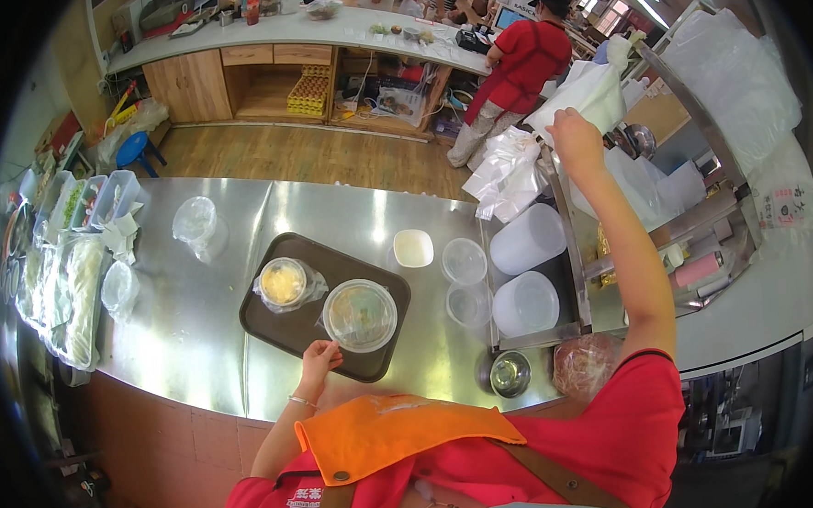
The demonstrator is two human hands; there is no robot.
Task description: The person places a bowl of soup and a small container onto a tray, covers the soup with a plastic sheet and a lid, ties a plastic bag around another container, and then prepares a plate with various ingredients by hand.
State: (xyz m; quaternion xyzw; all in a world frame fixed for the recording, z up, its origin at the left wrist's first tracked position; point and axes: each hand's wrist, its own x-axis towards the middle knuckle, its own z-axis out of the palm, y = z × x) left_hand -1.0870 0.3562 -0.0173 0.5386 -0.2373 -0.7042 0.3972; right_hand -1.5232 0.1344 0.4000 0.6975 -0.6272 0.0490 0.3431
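A dark brown tray lies on the steel table. On it stand a round takeout bowl with a clear lid and, to its left, a smaller tub with yellow food, a plastic bag around its base. My left hand is at the lower left rim of the lidded bowl; its fingertips are close together, and whether they pinch the bag or rim there is unclear. Raised at the upper right, my right hand has its fingers bent at white plastic bags hanging from the rack. Its grip on them is hard to make out.
Right of the tray are a white cup, clear lids, stacked plastic containers and a metal bowl. Ingredient bins and bag-lined tubs stand left. A co-worker in red stands at the far counter.
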